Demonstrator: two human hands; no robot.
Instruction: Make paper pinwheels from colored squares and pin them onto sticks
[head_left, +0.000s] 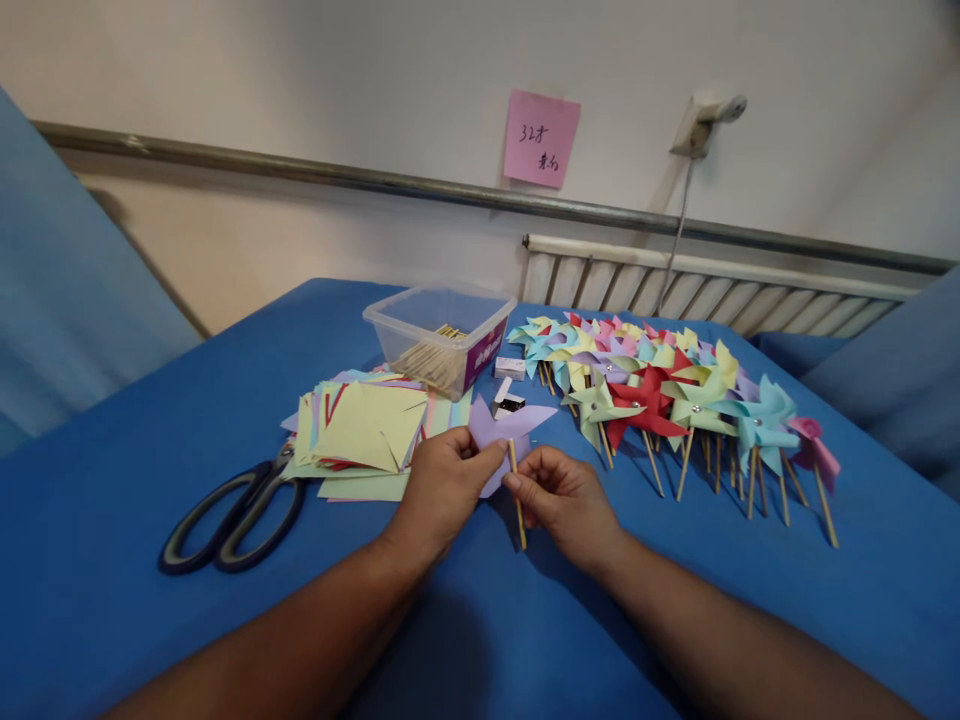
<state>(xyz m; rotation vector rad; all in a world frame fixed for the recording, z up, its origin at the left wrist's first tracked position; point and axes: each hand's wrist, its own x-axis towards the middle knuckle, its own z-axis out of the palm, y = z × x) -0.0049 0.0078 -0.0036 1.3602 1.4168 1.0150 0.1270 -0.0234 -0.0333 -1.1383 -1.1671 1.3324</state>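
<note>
My left hand point(444, 482) pinches a lilac paper pinwheel point(501, 428) just above the blue cloth. Its fingers are closed on the paper's left side. My right hand point(562, 492) is closed on a thin wooden stick point(517, 497), held upright against the back of the pinwheel. The stick's lower end pokes out below my fingers. Both hands meet at the middle of the table.
A stack of cut coloured paper squares point(361, 430) lies left of my hands, with black scissors point(234, 512) further left. A clear plastic box point(441, 336) of sticks stands behind. Several finished pinwheels point(660, 392) lie in rows at the right. A small white box point(508, 400) lies near.
</note>
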